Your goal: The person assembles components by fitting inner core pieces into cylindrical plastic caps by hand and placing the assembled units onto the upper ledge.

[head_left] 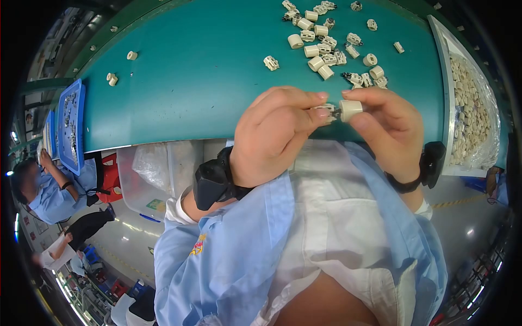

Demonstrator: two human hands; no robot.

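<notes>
1. Left hand (269, 127): thumb and forefinger pinch the insert (330, 108) by its pale body, dark end facing the cap.
2. Right hand (389, 122): thumb and forefinger grasp the cap (352, 110) from opposite sides.
3. Insert and cap held end to end over the near edge of the bench (190, 81). Whether the dark tip has entered the cap: cannot tell.
4. Judged: keep both on one axis; a tilt could catch the dark tip on the cap's rim.
5. Judged: press lightly and straight, fingertips clear of the joint. If it resists, ease back and realign rather than force.
6. Just beyond the fingers: loose parts (311, 51), scattered.
7. Farther out: box (449, 125) of pale parts at right; blue tray (81, 125) at left.
</notes>
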